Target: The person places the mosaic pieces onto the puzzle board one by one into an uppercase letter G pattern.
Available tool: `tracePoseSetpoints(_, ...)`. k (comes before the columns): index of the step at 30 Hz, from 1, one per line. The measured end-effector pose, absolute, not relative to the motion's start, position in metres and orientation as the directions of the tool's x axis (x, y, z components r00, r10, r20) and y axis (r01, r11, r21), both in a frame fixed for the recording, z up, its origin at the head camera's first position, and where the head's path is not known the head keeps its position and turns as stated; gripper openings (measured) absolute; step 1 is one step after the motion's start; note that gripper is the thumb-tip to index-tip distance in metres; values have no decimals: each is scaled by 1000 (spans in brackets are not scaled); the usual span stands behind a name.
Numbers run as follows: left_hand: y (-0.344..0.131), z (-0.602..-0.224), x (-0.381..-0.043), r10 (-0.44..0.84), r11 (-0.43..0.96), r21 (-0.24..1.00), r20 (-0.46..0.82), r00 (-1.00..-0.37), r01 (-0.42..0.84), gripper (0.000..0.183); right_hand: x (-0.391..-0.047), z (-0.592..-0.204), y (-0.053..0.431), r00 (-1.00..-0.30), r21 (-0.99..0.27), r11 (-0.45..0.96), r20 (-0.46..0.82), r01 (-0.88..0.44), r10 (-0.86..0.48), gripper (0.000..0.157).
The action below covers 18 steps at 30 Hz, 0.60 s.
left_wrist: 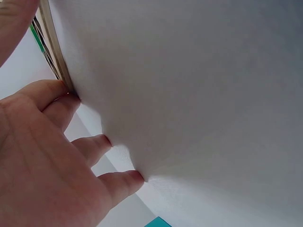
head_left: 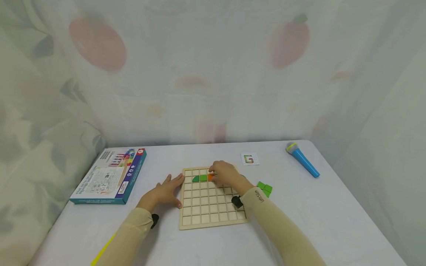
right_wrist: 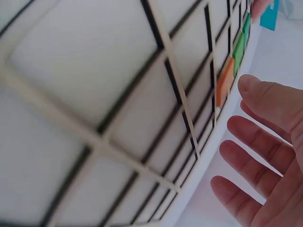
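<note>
A square wooden grid board (head_left: 199, 202) lies on the table. In its second row from the back sit a dark green rounded tile (head_left: 196, 178), a green square tile (head_left: 203, 178) and an orange tile (head_left: 210, 177). My left hand (head_left: 166, 192) rests spread at the board's left edge, fingertips (left_wrist: 127, 178) on the table and against the wooden rim. Over the back of the board hovers my right hand (head_left: 224, 173), beside the orange tile. In the right wrist view its fingers (right_wrist: 251, 161) are loosely bent, with nothing seen between them. My right hand hides part of that row.
Several loose green square tiles (head_left: 264, 187) lie right of the board, near my right forearm. A small card with a coloured G (head_left: 249, 159) lies behind it. Farther right is a blue toy microphone (head_left: 304, 160). At left lies a flat game box (head_left: 103, 181).
</note>
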<state>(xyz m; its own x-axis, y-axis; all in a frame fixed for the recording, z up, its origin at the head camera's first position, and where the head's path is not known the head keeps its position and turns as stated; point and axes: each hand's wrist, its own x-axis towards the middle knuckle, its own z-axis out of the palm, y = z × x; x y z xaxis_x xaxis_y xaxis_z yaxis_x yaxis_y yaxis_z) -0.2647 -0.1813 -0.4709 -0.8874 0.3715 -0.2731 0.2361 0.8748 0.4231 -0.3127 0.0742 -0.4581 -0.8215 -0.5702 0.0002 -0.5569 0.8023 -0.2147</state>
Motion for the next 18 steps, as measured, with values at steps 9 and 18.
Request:
tracePoseSetpoints(9,-182,-468,-265,378,868,437,-272,-885,236,109,-312,-437,112,-836,-322,783,56,-532,-546,32)
tracePoseSetpoints(18,-182,-470,-264,381,869,433,-281,-881,238,110,-305,-446,161,-895,-325,842,33,-430,-445,29)
